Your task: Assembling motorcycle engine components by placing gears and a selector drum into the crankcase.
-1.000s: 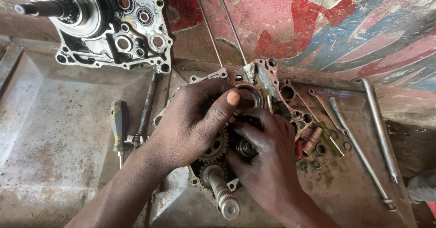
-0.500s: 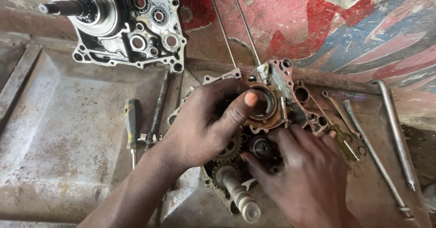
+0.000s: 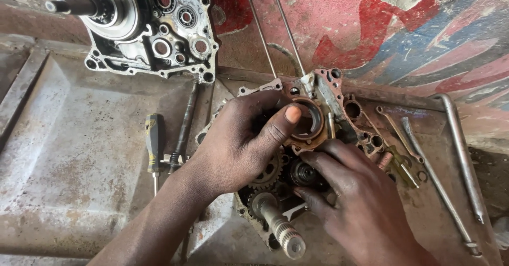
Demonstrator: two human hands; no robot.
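A dented grey metal counter [image 3: 69, 154] carries a rusty brown engine crankcase half [image 3: 323, 112] under both hands. The left hand [image 3: 238, 144], loosely curled, still presses its thumb on the round bearing opening. The right hand [image 3: 355, 202] has shifted lower, fingertips now pinching a small dark gear cluster [image 3: 303, 173] beside it.

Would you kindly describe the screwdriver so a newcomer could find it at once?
Start at the metal tray left of the engine case half under both hands. The screwdriver lies there, beside the left hand's wrist. Alone among the bare metal rods, it has a dark handle with yellow markings.
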